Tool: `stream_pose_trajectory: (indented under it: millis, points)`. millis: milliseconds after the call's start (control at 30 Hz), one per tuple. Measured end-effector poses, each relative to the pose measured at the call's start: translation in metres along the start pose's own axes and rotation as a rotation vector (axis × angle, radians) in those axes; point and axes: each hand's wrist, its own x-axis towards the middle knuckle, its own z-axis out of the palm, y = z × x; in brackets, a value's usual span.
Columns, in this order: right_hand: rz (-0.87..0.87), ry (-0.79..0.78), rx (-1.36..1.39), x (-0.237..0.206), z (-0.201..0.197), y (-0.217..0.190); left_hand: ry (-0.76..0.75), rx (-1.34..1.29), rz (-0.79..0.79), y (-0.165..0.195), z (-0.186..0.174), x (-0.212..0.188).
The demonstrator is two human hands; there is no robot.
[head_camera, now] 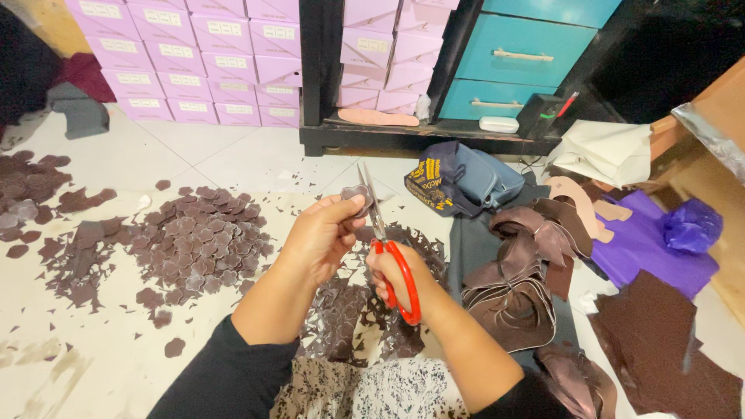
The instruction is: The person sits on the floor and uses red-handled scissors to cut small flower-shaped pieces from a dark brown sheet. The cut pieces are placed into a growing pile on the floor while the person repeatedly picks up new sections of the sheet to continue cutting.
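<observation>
A small brown flower-shaped leather piece point(355, 195) sat near the centre of the view, pinched between the thumb and fingertips of the person's left hand point(322, 237). That hand was closed narrowly on the piece, holding it up off the floor. Just beside it, at about four o'clock, the right hand point(394, 273) gripped red-handled scissors point(386, 248), fingers through the loops, with the blades pointing up toward twelve o'clock and meeting the edge of the piece. Whether the blades were parted or closed, I could not tell.

To trim it cleanly, it seemed best to turn the piece into the blades with the left hand, keep the fingertips behind the cutting line, and take short bites around each curved lobe.

Below the hands lay dark offcuts point(365, 310) on the person's lap and the floor. At nine o'clock a heap of finished brown cut shapes point(198, 244) spread over the pale tiled floor point(101, 341). At three o'clock lay a stack of brown leather strips point(520, 287), and beyond it a purple sheet point(644, 248). At one o'clock sat a dark blue bag point(462, 182); lilac boxes point(194, 54) were stacked at eleven o'clock.
</observation>
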Motion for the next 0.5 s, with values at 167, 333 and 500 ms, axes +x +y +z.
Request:
stream_pose_trajectory:
  millis: [167, 333, 500]
  points:
    - [-0.007, -0.085, -0.014, 0.0026, -0.0062, 0.0025, -0.027, 0.006, -0.042, 0.0014, -0.0028, 0.0003]
    - [-0.062, -0.076, 0.022, 0.0031, -0.0042, 0.0031, -0.043, -0.010, -0.030, -0.0006, -0.0029, 0.0008]
    - [0.019, -0.021, 0.042, 0.0001, -0.0001, -0.0028, -0.037, -0.003, -0.020, -0.0008, -0.0008, 0.0005]
